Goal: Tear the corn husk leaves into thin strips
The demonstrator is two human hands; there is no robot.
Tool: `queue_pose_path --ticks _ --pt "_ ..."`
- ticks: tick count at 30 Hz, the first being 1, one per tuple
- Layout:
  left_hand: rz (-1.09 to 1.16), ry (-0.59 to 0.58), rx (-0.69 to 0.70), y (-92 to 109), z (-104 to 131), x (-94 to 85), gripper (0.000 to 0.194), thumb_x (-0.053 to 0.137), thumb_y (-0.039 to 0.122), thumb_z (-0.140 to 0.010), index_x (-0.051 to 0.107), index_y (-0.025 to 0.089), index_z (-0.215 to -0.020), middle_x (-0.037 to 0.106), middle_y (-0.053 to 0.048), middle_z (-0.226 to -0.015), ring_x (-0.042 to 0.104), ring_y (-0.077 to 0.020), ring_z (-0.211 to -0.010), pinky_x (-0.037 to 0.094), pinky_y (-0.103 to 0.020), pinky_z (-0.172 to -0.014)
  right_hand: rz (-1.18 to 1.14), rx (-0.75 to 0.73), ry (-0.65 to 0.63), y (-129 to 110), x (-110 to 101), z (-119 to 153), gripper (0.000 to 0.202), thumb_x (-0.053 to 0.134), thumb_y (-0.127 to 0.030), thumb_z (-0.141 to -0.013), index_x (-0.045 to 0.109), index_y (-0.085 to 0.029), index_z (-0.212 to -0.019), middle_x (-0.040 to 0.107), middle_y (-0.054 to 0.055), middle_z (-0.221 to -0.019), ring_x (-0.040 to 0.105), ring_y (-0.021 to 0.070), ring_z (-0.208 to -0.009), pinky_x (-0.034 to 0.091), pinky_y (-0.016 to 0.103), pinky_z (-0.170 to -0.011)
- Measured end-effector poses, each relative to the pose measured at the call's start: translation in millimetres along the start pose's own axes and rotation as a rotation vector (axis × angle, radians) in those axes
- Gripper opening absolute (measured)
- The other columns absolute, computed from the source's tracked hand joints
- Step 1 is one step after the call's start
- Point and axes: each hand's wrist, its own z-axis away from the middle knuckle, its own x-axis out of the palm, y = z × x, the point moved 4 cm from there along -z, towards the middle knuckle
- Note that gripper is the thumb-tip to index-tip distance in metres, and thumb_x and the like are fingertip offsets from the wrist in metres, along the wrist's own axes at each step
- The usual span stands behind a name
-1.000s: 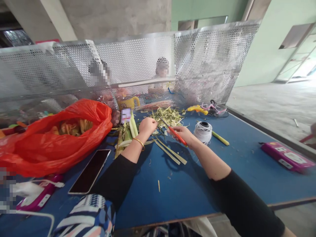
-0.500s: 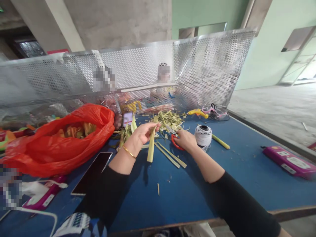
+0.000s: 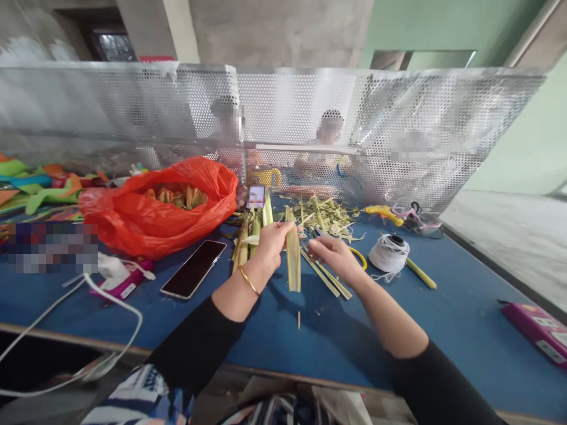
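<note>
My left hand [image 3: 273, 241], with a gold bangle at the wrist, pinches the upper part of a pale green, husk-like strip [image 3: 293, 262] that hangs down over the blue table. Just to its right is my right hand [image 3: 334, 254], its fingers curled together; anything between the fingertips is hidden. Behind that hand lie scissors [image 3: 359, 258], mostly covered, with a yellow handle loop and part of a grey blade showing. Narrow cut strips [image 3: 328, 277] lie on the table below the right hand. A heap of leafy scraps [image 3: 325, 215] lies beyond both hands.
At left stand a red plastic bag [image 3: 155, 227] and a phone [image 3: 194, 270]. White string [image 3: 390, 254], a green stalk [image 3: 420, 273] and a yellow-handled tool [image 3: 384, 213] lie to the right. A perforated metal screen [image 3: 283, 100] runs behind, with people beyond it.
My right hand has come off the scissors and moved left towards the strip. My left hand still holds the strip, now turned with its broad face showing. The view has swung left.
</note>
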Motion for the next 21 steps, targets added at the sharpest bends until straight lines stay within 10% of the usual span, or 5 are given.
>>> queue_pose_path --ticks 8,15,18,21 --pt "-0.03 -0.003 -0.006 1.8 -10.6 -11.2 0.021 0.064 0.035 -0.081 0.062 0.015 -0.072 0.07 -0.006 -0.073 0.066 -0.0147 -0.066 0.05 -0.024 -0.058 -0.352 0.054 -0.051 3.4 28.7 4.3 0.029 0.06 -0.045 -0.066 0.046 -0.021 -0.057 0.044 -0.006 -0.048 0.04 0.0097 -0.045 0.032 0.024 -0.046" --pt "-0.529 -0.332 0.042 2.9 -7.4 -3.0 0.025 0.074 0.03 -0.071 0.059 0.015 -0.058 0.059 0.001 -0.053 0.054 -0.0086 -0.049 0.042 -0.021 -0.052 -0.322 0.013 0.199 8.5 5.4 0.0 0.029 0.058 -0.046 -0.067 0.048 -0.021 -0.059 0.043 -0.005 -0.049 0.038 0.01 -0.047 0.03 0.024 -0.047" --pt "-0.546 -0.154 0.227 27.2 -17.4 -26.0 0.025 0.064 0.036 -0.08 0.063 0.014 -0.066 0.067 -0.004 -0.064 0.057 -0.0094 -0.052 0.043 -0.021 -0.052 -0.26 0.03 0.29 12.7 -8.7 -1.5 0.028 0.056 -0.045 -0.069 0.048 -0.021 -0.06 0.042 -0.006 -0.049 0.035 0.0093 -0.045 0.027 0.024 -0.046" --pt "-0.657 0.092 0.448 55.3 -25.0 -61.4 0.017 0.06 0.032 -0.08 0.067 0.016 -0.077 0.071 -0.005 -0.077 0.061 -0.0121 -0.061 0.044 -0.022 -0.056 -0.137 -0.009 0.046 10.2 -12.6 -3.9 0.029 0.057 -0.046 -0.069 0.049 -0.02 -0.059 0.039 -0.006 -0.048 0.031 0.0085 -0.045 0.024 0.024 -0.046"
